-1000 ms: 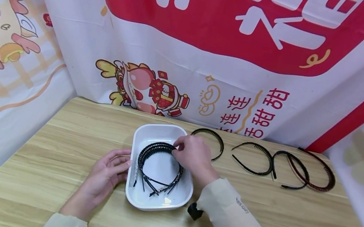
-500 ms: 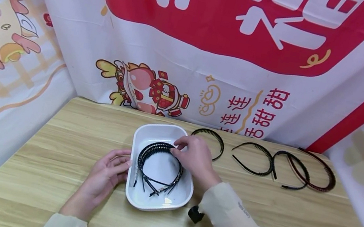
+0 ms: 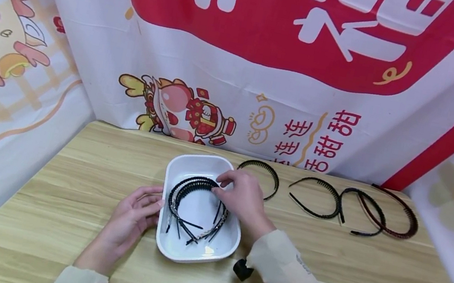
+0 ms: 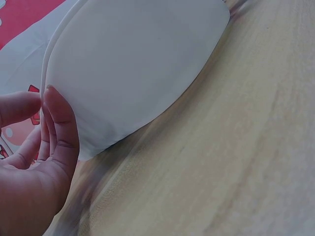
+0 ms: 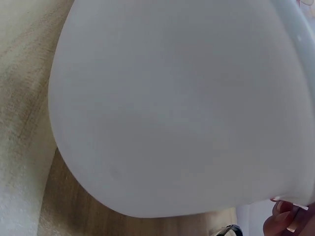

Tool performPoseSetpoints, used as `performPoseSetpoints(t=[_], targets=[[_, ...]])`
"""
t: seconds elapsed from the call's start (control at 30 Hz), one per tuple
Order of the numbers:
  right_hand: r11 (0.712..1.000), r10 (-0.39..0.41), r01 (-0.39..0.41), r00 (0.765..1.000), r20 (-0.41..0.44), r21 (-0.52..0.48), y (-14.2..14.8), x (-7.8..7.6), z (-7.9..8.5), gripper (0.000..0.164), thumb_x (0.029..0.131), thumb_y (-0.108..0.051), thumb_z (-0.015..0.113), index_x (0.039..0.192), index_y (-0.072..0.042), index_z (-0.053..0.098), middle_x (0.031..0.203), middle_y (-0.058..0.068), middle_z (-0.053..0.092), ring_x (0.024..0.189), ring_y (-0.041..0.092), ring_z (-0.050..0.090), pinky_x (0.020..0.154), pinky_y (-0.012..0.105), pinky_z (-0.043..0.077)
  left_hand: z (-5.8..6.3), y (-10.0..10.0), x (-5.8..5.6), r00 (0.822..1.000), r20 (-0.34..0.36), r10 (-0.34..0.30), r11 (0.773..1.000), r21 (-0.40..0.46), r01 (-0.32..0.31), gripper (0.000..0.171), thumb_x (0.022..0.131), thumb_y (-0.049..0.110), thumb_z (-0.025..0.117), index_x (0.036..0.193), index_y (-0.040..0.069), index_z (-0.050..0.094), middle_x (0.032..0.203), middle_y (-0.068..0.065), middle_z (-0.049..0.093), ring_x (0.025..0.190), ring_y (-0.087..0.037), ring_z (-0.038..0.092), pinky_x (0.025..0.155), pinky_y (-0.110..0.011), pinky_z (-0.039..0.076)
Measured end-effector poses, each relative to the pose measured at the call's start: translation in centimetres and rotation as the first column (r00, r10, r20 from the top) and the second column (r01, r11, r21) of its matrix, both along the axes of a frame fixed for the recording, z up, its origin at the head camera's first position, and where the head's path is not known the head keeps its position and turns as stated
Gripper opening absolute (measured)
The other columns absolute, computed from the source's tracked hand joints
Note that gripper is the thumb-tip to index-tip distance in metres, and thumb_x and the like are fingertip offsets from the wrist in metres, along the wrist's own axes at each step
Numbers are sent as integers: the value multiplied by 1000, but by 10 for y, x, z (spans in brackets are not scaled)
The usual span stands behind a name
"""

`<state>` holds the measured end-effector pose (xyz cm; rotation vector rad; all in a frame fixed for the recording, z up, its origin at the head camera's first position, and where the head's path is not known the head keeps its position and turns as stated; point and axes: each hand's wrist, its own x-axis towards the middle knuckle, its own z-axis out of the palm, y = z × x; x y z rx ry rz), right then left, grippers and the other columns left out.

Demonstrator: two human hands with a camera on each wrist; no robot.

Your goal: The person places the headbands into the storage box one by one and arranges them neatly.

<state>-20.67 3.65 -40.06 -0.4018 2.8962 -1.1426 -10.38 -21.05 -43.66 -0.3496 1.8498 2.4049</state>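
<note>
A white plastic tray [image 3: 201, 253] sits on the table and holds several black headbands [image 3: 189, 186] bunched in a loose ring. Some have small teeth, and one carries pale, shiny trim. At the tray's left side, my left hand [image 3: 130, 218] pinches the rim, thumb over the edge and fingers against the outer wall, as the left wrist view shows. My right hand [image 3: 242, 199] reaches over the right wall and pinches a black headband at the upper right of the bunch. Its fingertips hide part of that band. In the right wrist view the tray wall [image 5: 167, 108] covers most of the scene.
Right of the tray, a toothed black headband [image 3: 267, 166] lies partly behind my right hand. Farther right are another toothed black headband [image 3: 334, 192], a plain dark headband [image 3: 375, 205] and a reddish-brown headband [image 3: 413, 220], the last two overlapping. A printed curtain [image 3: 229, 76] hangs behind the table.
Within the last half second a black headband in the tray has shifted left, spreading the bunch and moving its tips. The left hand and the tray have stayed put.
</note>
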Motion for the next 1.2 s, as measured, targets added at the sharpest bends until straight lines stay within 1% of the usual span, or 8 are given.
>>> performPoseSetpoints(t=[0.13, 0.3, 0.43, 0.6, 0.87, 1.0, 1.2], targets=[[997, 13, -13, 1000, -10, 79, -2, 1, 2, 21, 86, -23, 90, 105, -22, 82, 101, -3, 75, 97, 18, 66, 84, 38, 56, 0, 0, 0, 1000, -3, -2, 1000, -3, 2, 39, 101, 1, 67, 138, 7, 58, 111, 2, 72, 97, -13, 70, 85, -28, 62], [984, 15, -6, 999, -51, 177, -4, 0, 2, 23, 87, -26, 89, 108, -23, 82, 94, -6, 74, 88, 15, 63, 77, 34, 54, 0, -1, 0, 1000, -1, -7, 1000, -4, 7, 39, 101, 2, 67, 139, 7, 57, 112, 2, 72, 98, -13, 69, 85, -28, 62], [978, 10, 9, 996, -89, 209, -5, -1, 0, 19, 89, -25, 86, 108, -23, 83, 93, -7, 75, 87, 14, 63, 76, 33, 54, 0, -1, 0, 1000, 1, -6, 1000, -7, 6, 40, 101, 1, 67, 139, 7, 57, 111, 2, 71, 98, -13, 69, 85, -28, 62], [981, -10, 34, 992, -127, 193, -6, 0, -4, 16, 90, -22, 85, 106, -23, 83, 93, -8, 75, 86, 14, 64, 74, 32, 54, 0, -1, 0, 1000, 10, -5, 1000, -7, 5, 39, 101, 1, 67, 139, 8, 56, 111, 3, 71, 98, -13, 69, 85, -28, 62], [992, -27, 48, 985, -172, 120, -8, 1, -10, 15, 90, -20, 85, 106, -21, 83, 94, -6, 79, 88, 15, 66, 75, 33, 55, -1, -1, -1, 1000, 14, 0, 1000, -5, 0, 38, 101, 1, 67, 136, 10, 59, 110, 4, 72, 96, -12, 69, 84, -28, 61], [994, -41, 58, 983, -182, 88, -8, 1, -12, 15, 90, -20, 84, 106, -20, 83, 95, -6, 79, 90, 16, 67, 78, 35, 56, -1, -1, -1, 1000, 22, -3, 1000, -6, 4, 38, 101, 2, 67, 138, 9, 57, 110, 4, 72, 97, -13, 69, 85, -28, 61], [995, -82, 90, 978, -192, 32, -8, 3, -13, 15, 91, -20, 83, 106, -21, 84, 95, -4, 79, 93, 18, 70, 83, 39, 57, -1, -2, -1, 1000, 22, -7, 1000, -9, 8, 40, 102, 3, 67, 139, 8, 56, 111, 4, 71, 97, -13, 69, 85, -28, 61]])
